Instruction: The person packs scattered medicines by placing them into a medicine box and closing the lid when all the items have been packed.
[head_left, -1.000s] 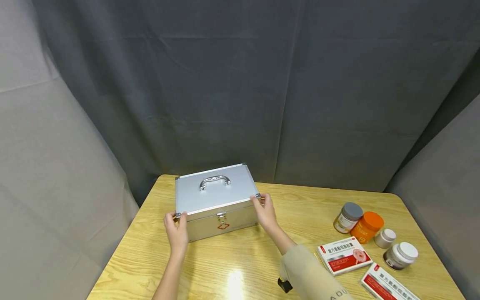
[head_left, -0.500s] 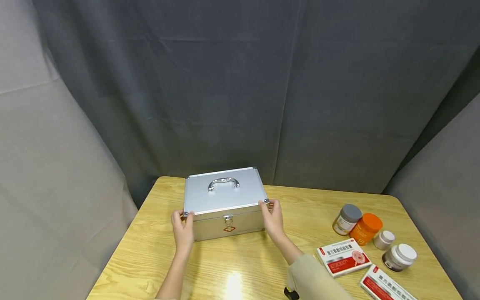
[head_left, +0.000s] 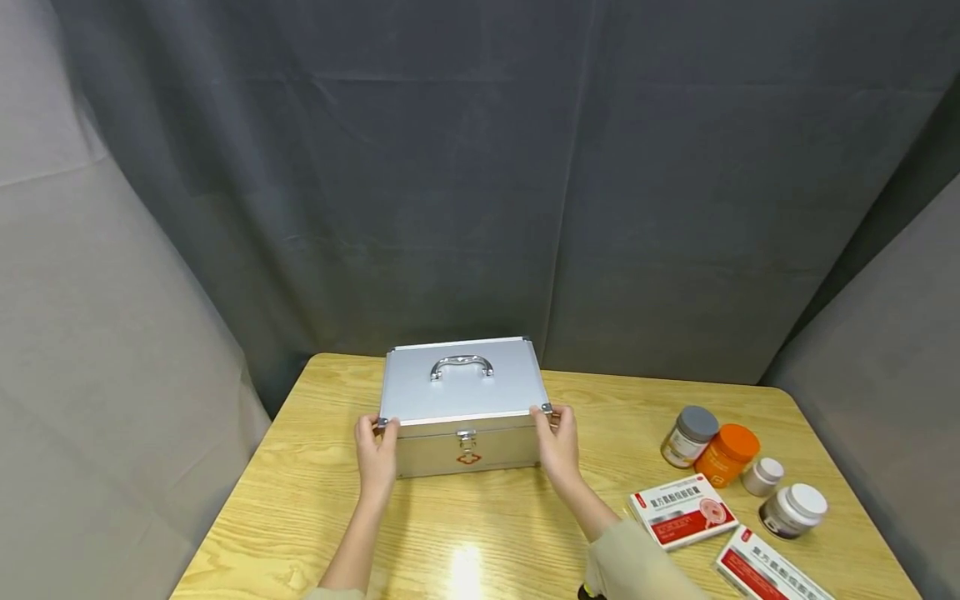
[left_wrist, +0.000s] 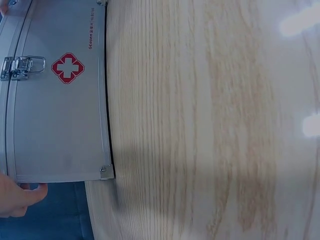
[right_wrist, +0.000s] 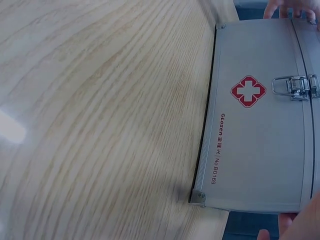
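Observation:
A silver metal first-aid box (head_left: 465, 379) with a chrome carrying handle (head_left: 462, 361) stands at the back of the table, lid down. On its front are a metal latch (right_wrist: 298, 87) and a red cross emblem (left_wrist: 68, 68). My left hand (head_left: 377, 458) grips the box at its front left corner, thumb at the lid's edge and fingers around the side. At the front right corner, my right hand (head_left: 557, 442) holds it the same way. Some fingertips are hidden behind the box's sides.
On the right of the wooden table (head_left: 300, 517) stand a grey-capped bottle (head_left: 688, 437), an orange jar (head_left: 727, 454), a small white-capped bottle (head_left: 762, 476) and a larger white-capped jar (head_left: 792, 510). Two red-and-white medicine boxes, one farther (head_left: 683, 510), one nearer (head_left: 772, 567), lie before them.
Both hands have shifted the first-aid box to the right and turned it, so its front now lies squarer to the table's back edge. The bottles and medicine boxes stay in place.

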